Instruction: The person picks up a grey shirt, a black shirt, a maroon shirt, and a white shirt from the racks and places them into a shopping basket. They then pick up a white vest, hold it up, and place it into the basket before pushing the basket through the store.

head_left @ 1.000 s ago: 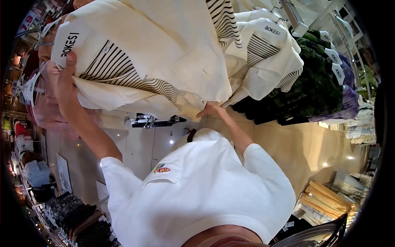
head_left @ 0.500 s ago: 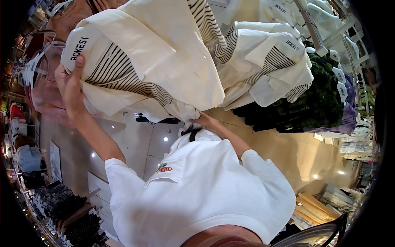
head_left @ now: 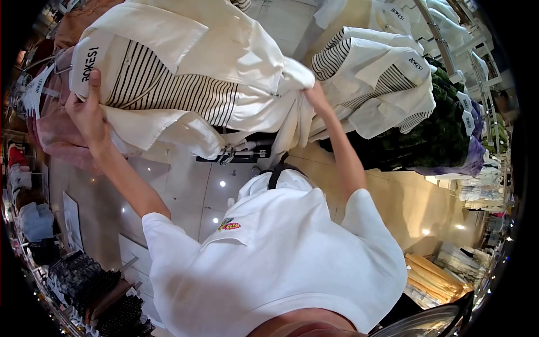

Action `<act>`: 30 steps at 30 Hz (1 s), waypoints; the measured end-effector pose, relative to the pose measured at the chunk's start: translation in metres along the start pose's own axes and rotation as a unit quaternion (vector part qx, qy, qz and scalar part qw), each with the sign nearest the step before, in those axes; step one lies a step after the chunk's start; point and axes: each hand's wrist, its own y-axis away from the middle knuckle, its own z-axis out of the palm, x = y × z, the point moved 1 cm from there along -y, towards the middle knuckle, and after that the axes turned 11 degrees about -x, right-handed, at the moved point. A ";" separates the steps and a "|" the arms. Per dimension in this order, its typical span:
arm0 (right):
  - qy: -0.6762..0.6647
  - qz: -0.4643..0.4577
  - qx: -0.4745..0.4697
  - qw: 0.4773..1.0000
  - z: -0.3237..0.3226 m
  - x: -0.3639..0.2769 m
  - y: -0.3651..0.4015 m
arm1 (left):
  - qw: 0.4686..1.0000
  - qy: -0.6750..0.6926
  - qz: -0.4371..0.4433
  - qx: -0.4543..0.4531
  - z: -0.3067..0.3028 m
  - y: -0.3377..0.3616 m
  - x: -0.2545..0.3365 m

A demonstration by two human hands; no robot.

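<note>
A cream jacket (head_left: 247, 39) with a black-and-white striped top (head_left: 185, 92) inside it stretches sideways in front of me. It hangs on a white hanger (head_left: 92, 56) lettered BOKESI. My left hand (head_left: 90, 115) is closed around the hanger's shoulder end, thumb on top. At the garment's lower part, my right hand (head_left: 314, 95) grips a bunched fold of the cream cloth; its fingertips are partly hidden. Just beyond that hand, a similar cream jacket with a striped top (head_left: 387, 90) hangs on the rack.
Dark green and black clothes (head_left: 415, 129) hang to the right along a metal rail (head_left: 435, 33). Pink sheer garments (head_left: 62, 129) hang at the left. Patterned dark clothes (head_left: 90, 281) are at lower left, and yellow folded clothes (head_left: 435, 275) at lower right. Shiny tiled floor (head_left: 191, 185) shows below.
My right hand has moved up and to the right with the cloth, away from my waist. The jacket now lies more stretched out, showing more stripes. My left hand has shifted slightly left.
</note>
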 end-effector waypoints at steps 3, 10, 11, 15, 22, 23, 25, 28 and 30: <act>0.047 -0.052 0.028 0.997 -0.012 -0.039 -0.029 | 0.999 0.030 0.000 0.021 -0.004 -0.006 -0.007; 0.064 -0.156 0.043 0.985 -0.021 -0.119 -0.077 | 0.998 0.043 0.016 0.054 -0.013 -0.011 -0.013; 0.063 -0.168 0.045 0.983 -0.020 -0.120 -0.088 | 0.997 0.040 0.015 0.065 -0.014 -0.010 -0.014; 0.092 -0.169 0.018 0.981 -0.008 -0.116 -0.129 | 0.994 0.040 0.040 0.098 -0.018 -0.006 -0.008; 0.116 -0.121 -0.079 0.983 0.036 -0.062 -0.197 | 0.985 -0.118 0.078 0.103 -0.033 -0.016 0.014; 0.110 -0.125 -0.086 0.982 0.042 -0.056 -0.202 | 0.985 -0.121 0.055 0.109 -0.030 -0.017 0.019; 0.135 -0.104 -0.105 0.980 0.057 -0.027 -0.217 | 0.984 -0.131 0.032 0.117 -0.023 -0.022 0.027; 0.163 -0.082 -0.148 0.972 0.077 0.021 -0.235 | 0.983 -0.147 0.016 0.107 -0.015 -0.037 0.029; 0.227 -0.068 -0.182 0.954 0.089 0.058 -0.250 | 0.978 -0.196 -0.004 0.076 -0.014 -0.051 0.030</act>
